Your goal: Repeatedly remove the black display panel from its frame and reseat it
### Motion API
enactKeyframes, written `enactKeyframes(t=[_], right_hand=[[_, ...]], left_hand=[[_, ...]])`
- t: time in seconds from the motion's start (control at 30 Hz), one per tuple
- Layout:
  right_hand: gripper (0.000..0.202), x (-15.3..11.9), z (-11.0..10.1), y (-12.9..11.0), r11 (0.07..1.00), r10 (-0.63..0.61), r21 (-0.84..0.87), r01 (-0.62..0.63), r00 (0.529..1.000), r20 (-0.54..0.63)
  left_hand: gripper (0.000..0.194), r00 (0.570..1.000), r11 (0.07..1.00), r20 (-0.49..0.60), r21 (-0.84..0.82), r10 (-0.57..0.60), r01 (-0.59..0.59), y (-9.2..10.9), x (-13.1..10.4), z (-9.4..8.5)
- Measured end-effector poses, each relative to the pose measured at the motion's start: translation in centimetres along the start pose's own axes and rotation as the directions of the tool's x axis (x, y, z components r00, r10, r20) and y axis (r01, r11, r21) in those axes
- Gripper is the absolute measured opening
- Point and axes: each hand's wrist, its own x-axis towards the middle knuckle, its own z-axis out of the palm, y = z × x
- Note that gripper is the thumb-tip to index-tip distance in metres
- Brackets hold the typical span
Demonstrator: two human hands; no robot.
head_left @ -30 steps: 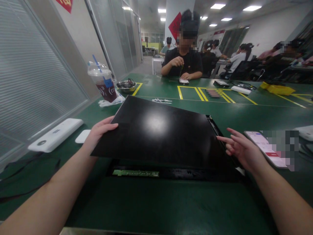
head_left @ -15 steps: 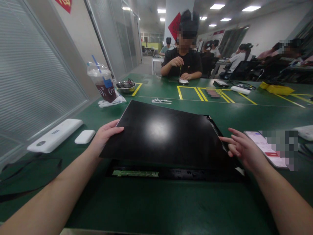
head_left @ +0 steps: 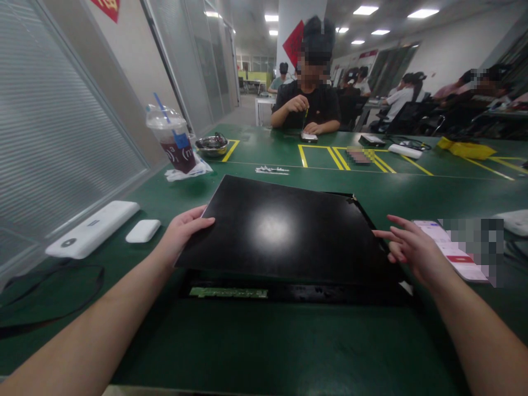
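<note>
A glossy black panel (head_left: 247, 236) slants over a black frame (head_left: 330, 293) on the green table, its left side raised above the frame. My left hand (head_left: 185, 232) grips the panel's left edge, thumb on top and the other fingers partly hidden beneath. At the right edge, my right hand (head_left: 410, 247) has its fingers spread, the index fingertip touching or very near the edge; it holds nothing. A green circuit strip (head_left: 229, 292) shows along the front of the frame. A white scrap (head_left: 406, 286) sits at the front right corner.
A white power bank (head_left: 94, 228) and white case (head_left: 143, 231) lie left, a phone (head_left: 451, 250) right. Behind the panel stand a drink cup (head_left: 177, 146) and metal bowl (head_left: 212, 145), with small white pieces (head_left: 272, 170). A person (head_left: 307, 99) works across the table.
The panel's left side has come down slightly and shifted right, with my left hand following it. My right hand has moved very slightly right.
</note>
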Motion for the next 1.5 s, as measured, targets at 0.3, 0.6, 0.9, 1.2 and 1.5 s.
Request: enactKeyframes(t=[0.3, 0.6, 0.9, 1.2, 1.5], right_hand=[[0.065, 0.2, -0.5, 0.4, 0.998, -0.011, -0.058, 0.01, 1.0, -0.004], [0.068, 0.8, -0.9, 0.9, 0.992, -0.012, -0.126, 0.017, 0.999, 0.04], [0.077, 0.2, -0.4, 1.1, 0.944, -0.067, -0.317, 0.087, 0.995, 0.073], [0.063, 0.4, -0.4, 1.4, 0.924, -0.055, -0.375, 0.07, 0.997, 0.051], [0.063, 0.5, -0.3, 1.5, 0.932, -0.045, -0.355, 0.067, 0.997, 0.068]], left_hand=[[0.05, 1.0, 1.0, 0.004, 0.002, 0.021, -0.021, -0.5, 0.1, 0.3], [0.039, 1.0, 0.999, -0.015, 0.038, 0.011, -0.01, -0.5, -0.5, 1.1], [0.038, 0.997, 0.997, -0.061, 0.048, -0.05, 0.053, -0.2, -0.4, 1.5], [0.037, 0.998, 0.998, -0.058, 0.057, -0.026, 0.029, -0.5, -0.2, 1.5], [0.035, 0.996, 0.997, -0.09, 0.073, -0.03, 0.036, -0.3, -0.4, 1.7]])
